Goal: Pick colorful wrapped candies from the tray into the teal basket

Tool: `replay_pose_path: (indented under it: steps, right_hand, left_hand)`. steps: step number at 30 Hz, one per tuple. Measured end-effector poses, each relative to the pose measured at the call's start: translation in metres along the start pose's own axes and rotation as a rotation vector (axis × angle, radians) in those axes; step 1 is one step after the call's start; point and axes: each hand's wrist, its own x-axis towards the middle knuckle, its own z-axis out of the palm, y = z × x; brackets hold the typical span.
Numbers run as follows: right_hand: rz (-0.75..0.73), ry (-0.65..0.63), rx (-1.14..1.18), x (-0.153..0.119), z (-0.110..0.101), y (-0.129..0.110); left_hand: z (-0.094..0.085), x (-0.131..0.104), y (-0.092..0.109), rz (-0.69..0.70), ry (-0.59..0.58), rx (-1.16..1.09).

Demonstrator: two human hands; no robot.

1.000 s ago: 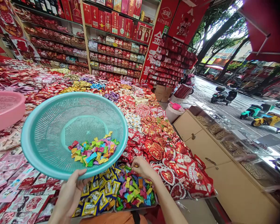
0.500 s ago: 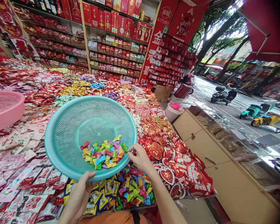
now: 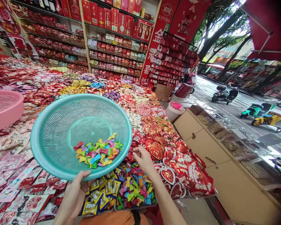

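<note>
Left hand (image 3: 73,191) clamped on the near rim of a large round teal plastic mesh basket (image 3: 50,134), thumb over the edge, fingers beneath. Basket sits left of centre, tilted toward the wearer, above a broad spread of wrapped sweets. Inside, gathered toward its near right side: a small heap of multicoloured twist-wrapped candies (image 3: 98,153). Right hand (image 3: 144,158) apart from the left, just beside the basket's right rim, fingers curled; cannot tell whether anything is pinched in them. Below it, at the near edge, a bed of loose bright small candies (image 3: 134,189); to the left of that, yellow-and-blue square packets (image 3: 101,193). Right of the right hand: red heart-shaped packets with white borders (image 3: 168,175). Far left, a pink plastic basket (image 3: 6,115), partly out of view. Pale pink flat sachets (image 3: 8,168) at near left. Right side: tan wooden cabinet (image 3: 206,147), with a white bucket (image 3: 173,113) holding a pink scoop (image 3: 176,105) beyond its far end.
</note>
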Motion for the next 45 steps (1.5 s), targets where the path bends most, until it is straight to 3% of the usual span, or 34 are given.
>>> replay_pose_path:
  steps: [6, 10, 13, 26, 34, 37, 41, 45]
  right_hand:
    - [0.144, -0.302, -0.320, -0.015, 0.009, 0.040]
    - [0.169, -0.469, -0.414, -0.019, 0.018, 0.045]
    - [0.190, -0.513, -0.448, -0.020, 0.020, 0.045]
    - [0.212, -0.439, -0.414, -0.027, 0.016, 0.045]
    - [0.192, -0.359, -0.216, -0.028, 0.006, 0.056]
    - [0.195, -0.336, -0.083, -0.024, -0.009, 0.043]
    - [0.173, -0.274, 0.113, -0.013, -0.030, 0.006]
    - [0.076, -0.152, 0.235, -0.001, -0.034, -0.030]
  left_hand:
    - [-0.007, 0.004, 0.005, 0.017, -0.007, -0.023]
    - [-0.009, 0.005, 0.007, 0.031, -0.009, -0.035]
    - [-0.009, 0.005, 0.008, 0.029, -0.003, -0.037]
    - [-0.007, 0.006, 0.006, 0.015, 0.009, -0.021]
    - [-0.008, 0.005, 0.006, 0.021, 0.007, -0.009]
    - [-0.010, 0.006, 0.004, 0.009, 0.023, 0.001]
    - [-0.008, 0.005, 0.001, 0.005, 0.015, 0.006]
    - [-0.001, -0.002, -0.002, -0.002, 0.008, -0.009]
